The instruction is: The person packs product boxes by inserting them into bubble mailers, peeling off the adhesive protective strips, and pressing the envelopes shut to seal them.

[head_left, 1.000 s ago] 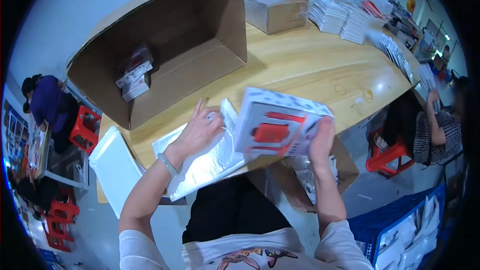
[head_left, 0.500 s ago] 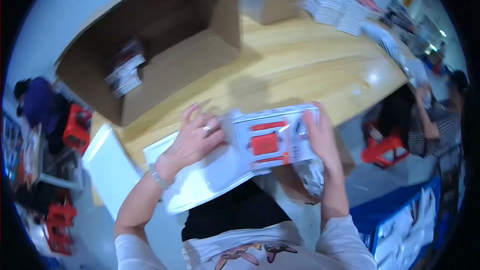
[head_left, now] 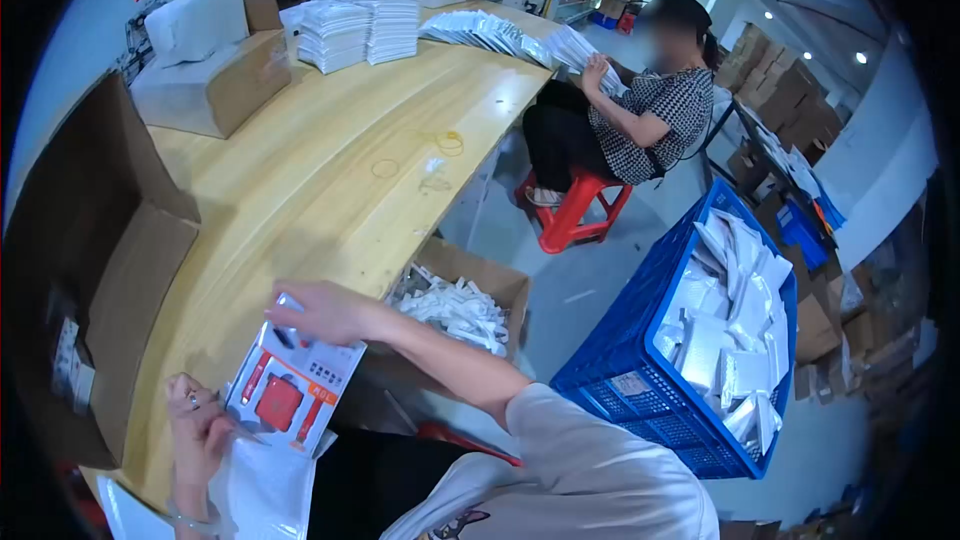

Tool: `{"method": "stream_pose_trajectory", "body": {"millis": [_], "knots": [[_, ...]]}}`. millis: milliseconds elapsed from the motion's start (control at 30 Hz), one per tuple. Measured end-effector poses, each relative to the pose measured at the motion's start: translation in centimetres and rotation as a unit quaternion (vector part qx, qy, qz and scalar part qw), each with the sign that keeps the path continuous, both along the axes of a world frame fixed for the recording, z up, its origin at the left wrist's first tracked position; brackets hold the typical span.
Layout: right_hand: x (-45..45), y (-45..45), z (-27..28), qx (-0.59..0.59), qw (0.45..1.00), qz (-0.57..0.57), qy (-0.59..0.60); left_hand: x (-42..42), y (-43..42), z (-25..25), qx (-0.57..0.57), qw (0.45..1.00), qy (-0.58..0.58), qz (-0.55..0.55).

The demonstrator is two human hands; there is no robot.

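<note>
A wide workroom, pale walls and ceiling lamps, and across it runs a long wooden table (head_left: 330, 170) with its curved edge towards us! Right at the near end, the right hand (head_left: 325, 310) has a firm grasp on the upper end of a printed box (head_left: 278, 402), white with red items pictured or showing on its front. That box sits tilted just off the table's near edge, in front of the person's body, its lower end against a white mailer (head_left: 262, 485); how far it goes inside, I cannot tell from here. And the left hand (head_left: 195, 435), ring on a finger, pinches the mailer's edge with curled fingers, close beside the box. Over on the left stands a big open carton (head_left: 150, 260), a small box (head_left: 74, 368) lying in it. Farther up the table, a closed-sided carton (head_left: 235, 90) carries a white packet, and next to it rise stacks of white mailers (head_left: 345, 35). Below the edge, a cardboard box (head_left: 516, 292) holds white scraps. To the right, a blue crate (head_left: 600, 400) brims with filled mailers (head_left: 735, 330), and beyond it a co-worker (head_left: 650, 120) sits on a red stool (head_left: 575, 210), hands on a fan of packets!
</note>
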State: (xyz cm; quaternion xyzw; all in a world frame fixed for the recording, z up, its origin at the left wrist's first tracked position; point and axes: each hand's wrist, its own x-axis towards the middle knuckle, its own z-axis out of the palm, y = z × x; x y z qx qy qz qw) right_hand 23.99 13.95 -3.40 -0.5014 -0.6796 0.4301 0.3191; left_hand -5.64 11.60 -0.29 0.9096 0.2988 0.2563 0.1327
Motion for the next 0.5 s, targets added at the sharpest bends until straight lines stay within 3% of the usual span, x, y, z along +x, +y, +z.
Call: {"method": "stream_pose_trajectory", "body": {"millis": [133,300,400,467,500], "knots": [[-0.6,-0.3,1.9,-0.032,0.999,0.021,-0.018,-0.9,1.5,-0.9,-0.154,0.986,-0.058,-0.007],[-1.7,1.0,1.0,-0.027,0.999,0.027,-0.029,0.2,2.0,-1.2,-0.128,0.988,-0.054,0.061],[-2.4,2.6,-0.4,0.022,0.997,0.036,-0.063,-0.5,4.5,-3.9,-0.129,0.988,-0.042,0.071],[-3.7,3.1,-1.2,0.066,0.992,0.050,-0.090,-2.4,6.8,-7.0,-0.112,0.993,-0.002,-0.024],[-3.6,3.3,-0.2,-0.062,0.992,0.093,-0.055,-2.0,6.9,-7.0,-0.126,0.992,-0.005,0.003]]}}
